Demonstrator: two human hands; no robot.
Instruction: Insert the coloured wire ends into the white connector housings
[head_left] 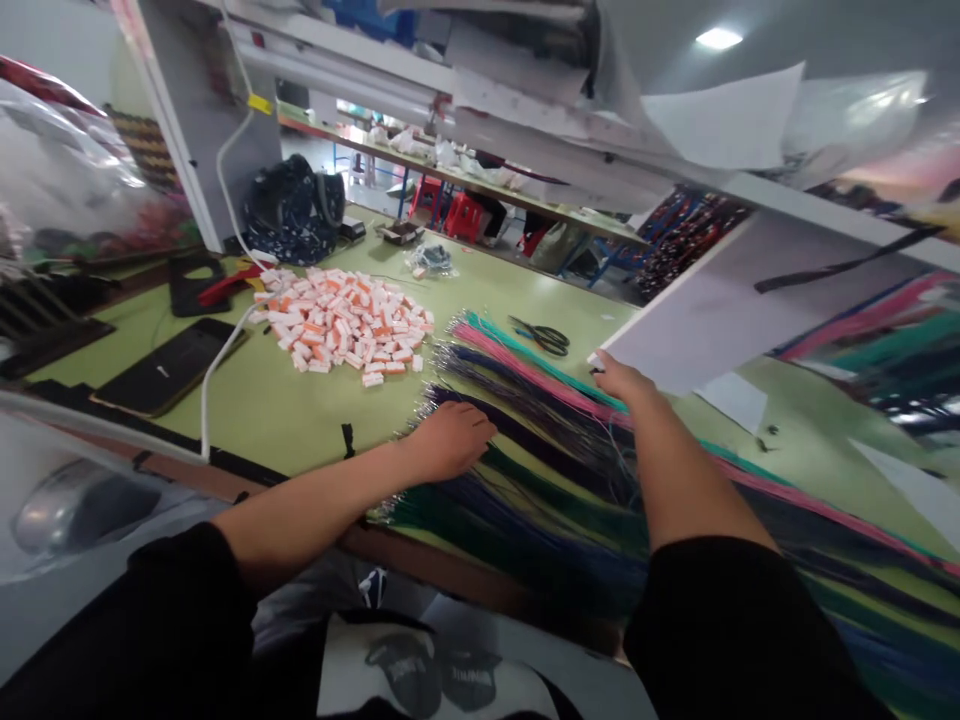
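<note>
The left hand's fingers (474, 424) are bent down over the dark wires (525, 435); whether they are clamped on any, I cannot tell. The right hand (621, 382) reaches past the wires, its fingertips close together at the lower corner of an upright white panel (690, 310); what they hold, if anything, is unclear.

The wires lie in bundles along the near edge of the bench (300, 425), silvery tips to the left, with the pink and teal bundles (517, 355) farthest from that edge. Just beyond these lie black-handled scissors (544, 337). Left of the tips spreads a pile of orange-and-white connectors (345, 320).

Toward the bench's left end lie a dark flat device (161, 375) and a red-handled tool (232, 283); a white cable (212, 390) hangs across the device's right end. A patterned bag (292, 215) sits at the far left corner. The panel blocks part of the right side, a loaded shelf (352, 55) overhead.
</note>
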